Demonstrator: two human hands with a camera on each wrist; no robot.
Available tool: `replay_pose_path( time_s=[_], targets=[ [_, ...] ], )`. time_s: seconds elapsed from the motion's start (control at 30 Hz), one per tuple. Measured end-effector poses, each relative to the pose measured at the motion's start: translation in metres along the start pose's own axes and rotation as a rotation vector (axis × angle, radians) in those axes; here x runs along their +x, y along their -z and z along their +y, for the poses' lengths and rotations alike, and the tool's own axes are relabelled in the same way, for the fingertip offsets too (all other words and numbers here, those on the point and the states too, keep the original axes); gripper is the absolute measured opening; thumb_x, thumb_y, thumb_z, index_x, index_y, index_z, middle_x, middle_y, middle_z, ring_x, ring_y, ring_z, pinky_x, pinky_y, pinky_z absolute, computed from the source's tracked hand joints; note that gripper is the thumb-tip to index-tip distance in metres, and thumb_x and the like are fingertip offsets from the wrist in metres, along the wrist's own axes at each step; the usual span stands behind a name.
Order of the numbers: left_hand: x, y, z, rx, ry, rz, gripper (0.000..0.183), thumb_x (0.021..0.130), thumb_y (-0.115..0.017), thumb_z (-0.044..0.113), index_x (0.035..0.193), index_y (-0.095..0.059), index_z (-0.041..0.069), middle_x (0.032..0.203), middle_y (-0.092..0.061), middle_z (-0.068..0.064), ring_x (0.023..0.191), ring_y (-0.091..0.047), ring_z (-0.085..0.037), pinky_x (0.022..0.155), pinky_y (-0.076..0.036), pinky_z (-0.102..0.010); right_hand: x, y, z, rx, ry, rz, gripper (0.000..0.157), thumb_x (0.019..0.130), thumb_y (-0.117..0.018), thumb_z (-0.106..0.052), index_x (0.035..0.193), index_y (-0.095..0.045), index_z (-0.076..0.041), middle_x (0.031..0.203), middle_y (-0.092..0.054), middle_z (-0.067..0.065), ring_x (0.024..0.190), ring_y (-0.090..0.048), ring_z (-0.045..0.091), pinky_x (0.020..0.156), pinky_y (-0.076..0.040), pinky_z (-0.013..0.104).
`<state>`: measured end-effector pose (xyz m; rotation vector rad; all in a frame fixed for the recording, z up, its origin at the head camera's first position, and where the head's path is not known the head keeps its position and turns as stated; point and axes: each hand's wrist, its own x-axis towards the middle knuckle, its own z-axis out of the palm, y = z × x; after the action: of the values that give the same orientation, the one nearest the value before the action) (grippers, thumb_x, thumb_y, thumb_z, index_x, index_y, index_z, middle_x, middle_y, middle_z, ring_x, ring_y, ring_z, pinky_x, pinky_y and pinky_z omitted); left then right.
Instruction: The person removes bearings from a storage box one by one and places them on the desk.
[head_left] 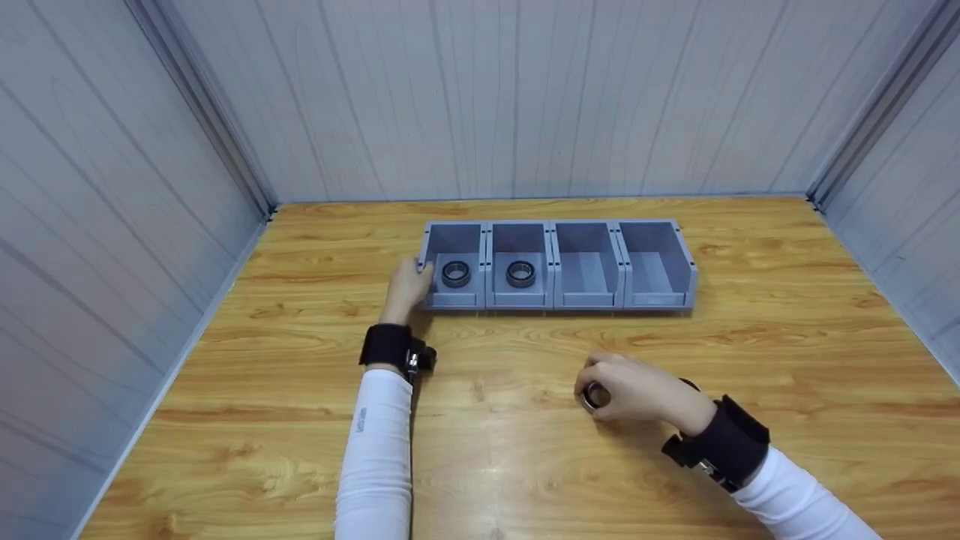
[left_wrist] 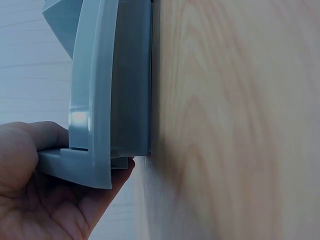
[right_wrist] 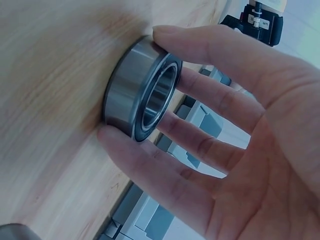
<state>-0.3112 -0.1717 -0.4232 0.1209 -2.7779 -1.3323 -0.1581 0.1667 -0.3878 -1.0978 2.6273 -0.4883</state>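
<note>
My left hand (head_left: 409, 283) grips the outer side wall of the leftmost grey bin (head_left: 455, 300); in the left wrist view the thumb lies inside the bin's wall (left_wrist: 75, 167) and the fingers outside. My right hand (head_left: 634, 388) holds a ball bearing (head_left: 596, 396) at the tabletop, in front of the bins. The right wrist view shows thumb and forefinger on opposite sides of this bearing's steel outer ring (right_wrist: 131, 85). One bearing (head_left: 456, 274) lies flat in the leftmost bin, another bearing (head_left: 520, 274) in the second.
The third bin (head_left: 585, 300) and fourth bin (head_left: 658, 300) complete the joined row on the wooden table (head_left: 480, 450). A dark curved edge (head_left: 688, 384) shows behind my right hand, mostly hidden. Panelled walls (head_left: 480, 105) stand at the back and sides.
</note>
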Motion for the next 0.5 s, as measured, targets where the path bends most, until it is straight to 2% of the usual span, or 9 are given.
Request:
replay_pose_path(
  time_s=[0.33,0.5],
  targets=[
    [0.0014,-0.0011,0.0008,0.008,0.007,0.005,0.023,0.093,-0.046,0.015,0.071,-0.044,0.011,0.066,-0.042,-0.001,0.067,-0.046,-0.020,0.063,-0.038,-0.030,0.0000,-0.0014,-0.0001,-0.014,0.001,0.014,0.027,0.071,-0.076,-0.012,0.097,-0.070,-0.012,0.094,-0.056,0.002,0.081,-0.054,0.016,0.070,-0.047,0.028],
    [0.0012,-0.0010,0.0004,0.009,0.014,-0.007,0.023,0.094,-0.046,0.016,0.072,-0.045,0.010,0.067,-0.040,0.000,0.066,-0.044,-0.018,0.061,-0.036,-0.028,-0.0004,-0.0029,0.0012,-0.014,0.005,0.020,0.027,0.072,-0.075,-0.012,0.099,-0.070,-0.012,0.095,-0.057,0.003,0.081,-0.054,0.014,0.069,-0.046,0.026]
  ],
)
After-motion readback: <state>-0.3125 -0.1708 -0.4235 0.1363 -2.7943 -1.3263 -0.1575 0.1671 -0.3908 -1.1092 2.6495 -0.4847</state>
